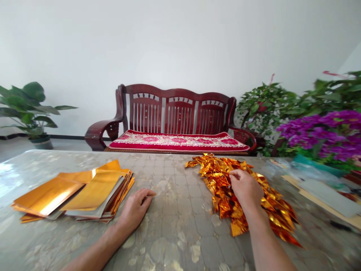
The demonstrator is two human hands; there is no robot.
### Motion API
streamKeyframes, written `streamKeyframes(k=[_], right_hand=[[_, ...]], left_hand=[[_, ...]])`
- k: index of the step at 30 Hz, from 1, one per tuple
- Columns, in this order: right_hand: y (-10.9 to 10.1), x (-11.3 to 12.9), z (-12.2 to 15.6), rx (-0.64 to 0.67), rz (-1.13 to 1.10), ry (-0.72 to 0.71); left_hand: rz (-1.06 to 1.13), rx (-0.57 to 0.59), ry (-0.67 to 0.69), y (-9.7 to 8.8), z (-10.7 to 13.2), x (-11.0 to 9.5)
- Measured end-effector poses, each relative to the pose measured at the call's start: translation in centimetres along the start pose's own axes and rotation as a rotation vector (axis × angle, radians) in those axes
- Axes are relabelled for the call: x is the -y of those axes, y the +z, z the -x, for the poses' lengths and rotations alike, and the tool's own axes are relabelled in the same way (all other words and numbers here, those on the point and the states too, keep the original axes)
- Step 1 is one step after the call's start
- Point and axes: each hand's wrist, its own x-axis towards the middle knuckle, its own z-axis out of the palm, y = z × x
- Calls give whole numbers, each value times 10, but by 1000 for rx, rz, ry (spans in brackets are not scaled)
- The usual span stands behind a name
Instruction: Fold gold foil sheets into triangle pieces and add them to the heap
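Observation:
My right hand (246,188) is over a heap of folded gold foil paper pieces (222,195) on the right of the table. Its thumb and index finger are pinched together at the heap; what they hold, if anything, blends with the shiny folds beneath. On the bare tabletop left of centre rests my left hand (138,207), its fingers loosely bent, the thumb a little apart, nothing in it. Just beyond its wrist, to the left, lies a stack of flat gold foil paper sheets (94,190), some showing grey undersides. The heap's pieces look pointed and crumpled.
A patterned cover lies on the table (169,233). At the right edge are purple flowers (324,131), clear plastic wrapping, a pale flat board (327,195) and a dark slim object (341,226). A red wooden bench (180,113) stands behind; a potted plant (31,109) is at left.

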Motion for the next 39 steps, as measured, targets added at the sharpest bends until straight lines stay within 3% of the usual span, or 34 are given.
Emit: streamKeyframes(k=[4,7,12,16,19,24,27,30,33,36,39], right_hand=[[-1,1,-1,156,84,73],[-2,2,1,196,142,63],[-6,3,2,135,149,3],[-7,10,2,15,43,-60],[-1,32,14,-78,-157,-179],[22,90,72,193,-372,-549],[37,111,111,305,-391,-702],[50,113,132,364,-408,-806],[59,110,136,389,-422,-821],[63,108,134,409,-429,-842],[66,107,132,416,-447,-839]], left_hand=[[18,7,1,0,0,1],[20,-3,12,1,1,2],[18,-18,52,1,2,3],[11,-39,128,1,5,2],[-2,-51,220,1,9,-2],[-5,-116,355,-2,13,-10],[0,-178,402,-11,11,-16],[17,-237,444,-30,3,-27],[36,-307,401,-62,-7,-41],[-14,-373,196,-103,-18,-47],[-7,-392,-60,-146,-29,-34]])
